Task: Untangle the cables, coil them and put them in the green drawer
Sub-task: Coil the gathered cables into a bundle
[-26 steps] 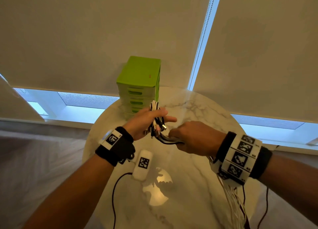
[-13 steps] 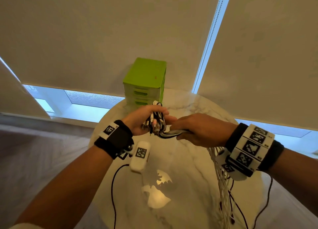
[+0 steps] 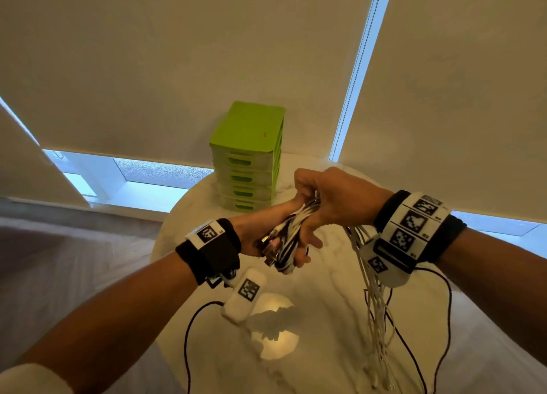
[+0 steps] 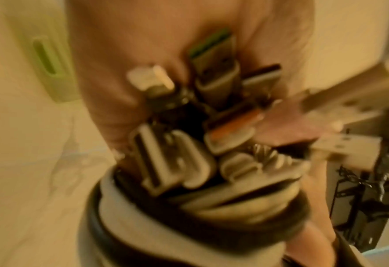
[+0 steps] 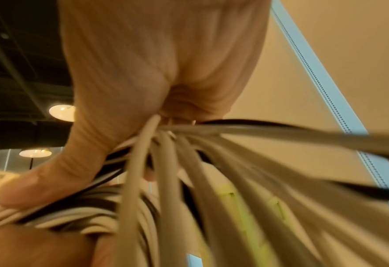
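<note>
A bundle of white and black cables (image 3: 288,240) is held above the round marble table (image 3: 325,319). My left hand (image 3: 275,237) grips the bundle near its plug ends, and several USB plugs (image 4: 202,115) stick out of that fist. My right hand (image 3: 331,198) is over the left one, fingers curled round the same cables (image 5: 166,162). From it the loose cable lengths (image 3: 376,305) hang down to the table on the right. The green drawer unit (image 3: 248,157) stands at the table's far edge, just behind the hands, with its drawers closed.
A white tagged device (image 3: 245,293) hangs below my left wrist, and a thin black wire (image 3: 189,334) trails from it over the table. Roller blinds (image 3: 177,53) cover the window behind. The table's edge curves round on the left and right.
My right hand has risen from the right of the bundle to above my left hand, drawing the cables over it. The left hand has turned so the plugs point down and left.
</note>
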Demonstrator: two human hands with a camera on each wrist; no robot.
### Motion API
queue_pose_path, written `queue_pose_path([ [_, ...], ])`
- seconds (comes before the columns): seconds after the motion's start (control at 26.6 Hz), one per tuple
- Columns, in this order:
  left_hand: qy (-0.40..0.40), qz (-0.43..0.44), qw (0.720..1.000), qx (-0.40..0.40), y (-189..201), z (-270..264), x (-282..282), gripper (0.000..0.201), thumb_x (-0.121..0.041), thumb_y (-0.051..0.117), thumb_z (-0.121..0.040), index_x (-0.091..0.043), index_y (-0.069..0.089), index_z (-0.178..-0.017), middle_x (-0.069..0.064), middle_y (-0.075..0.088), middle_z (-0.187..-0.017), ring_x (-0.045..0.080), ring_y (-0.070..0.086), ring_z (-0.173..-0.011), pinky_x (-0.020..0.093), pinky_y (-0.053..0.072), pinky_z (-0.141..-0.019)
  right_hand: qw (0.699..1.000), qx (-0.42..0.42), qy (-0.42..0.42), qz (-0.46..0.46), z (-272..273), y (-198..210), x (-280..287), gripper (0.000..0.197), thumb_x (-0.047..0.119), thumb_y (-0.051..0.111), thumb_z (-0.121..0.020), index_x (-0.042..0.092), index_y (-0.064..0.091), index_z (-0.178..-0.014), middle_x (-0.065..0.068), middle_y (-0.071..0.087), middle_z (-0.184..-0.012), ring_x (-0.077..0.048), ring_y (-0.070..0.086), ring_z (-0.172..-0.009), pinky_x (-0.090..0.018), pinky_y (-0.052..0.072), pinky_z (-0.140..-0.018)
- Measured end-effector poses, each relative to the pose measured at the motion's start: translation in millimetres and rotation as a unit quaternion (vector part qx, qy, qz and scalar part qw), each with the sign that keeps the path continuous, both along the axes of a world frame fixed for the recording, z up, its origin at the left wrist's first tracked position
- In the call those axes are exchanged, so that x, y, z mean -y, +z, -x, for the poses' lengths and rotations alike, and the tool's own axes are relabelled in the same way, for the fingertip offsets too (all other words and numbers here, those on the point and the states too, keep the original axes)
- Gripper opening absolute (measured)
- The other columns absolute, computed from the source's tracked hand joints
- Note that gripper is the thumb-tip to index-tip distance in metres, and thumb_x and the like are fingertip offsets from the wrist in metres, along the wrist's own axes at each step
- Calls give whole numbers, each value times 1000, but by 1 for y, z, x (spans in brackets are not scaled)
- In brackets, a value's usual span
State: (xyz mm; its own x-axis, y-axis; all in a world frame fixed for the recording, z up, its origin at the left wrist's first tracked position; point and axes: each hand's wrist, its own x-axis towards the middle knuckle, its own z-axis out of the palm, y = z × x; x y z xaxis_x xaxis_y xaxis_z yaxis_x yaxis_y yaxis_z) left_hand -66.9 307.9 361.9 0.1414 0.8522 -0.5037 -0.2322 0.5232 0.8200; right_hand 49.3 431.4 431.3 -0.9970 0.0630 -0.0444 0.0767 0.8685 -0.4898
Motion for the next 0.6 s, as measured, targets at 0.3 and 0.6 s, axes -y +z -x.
queue_pose_path([
  [0.3,-112,-85,972,190,-13,-9,8,69,-21,67,-73,18,46,-127,-3,60,-55,12,61,-63,32,38,-106,969,-32,-11,246,7,-26,-15,17,8,77,-75,5,61,-80,-1,59,-72,-5,52,-61,-21,44,-60],
  [0.6,-9,-160,962,223,-8,-10,3,45,-18,56,-80,7,62,-117,-1,67,-63,15,65,-74,28,42,-101,945,-82,-90,303,-6,-46,-3,43,30,29,-104,1,61,-108,-19,65,-98,-19,62,-84,-30,49,-82],
])
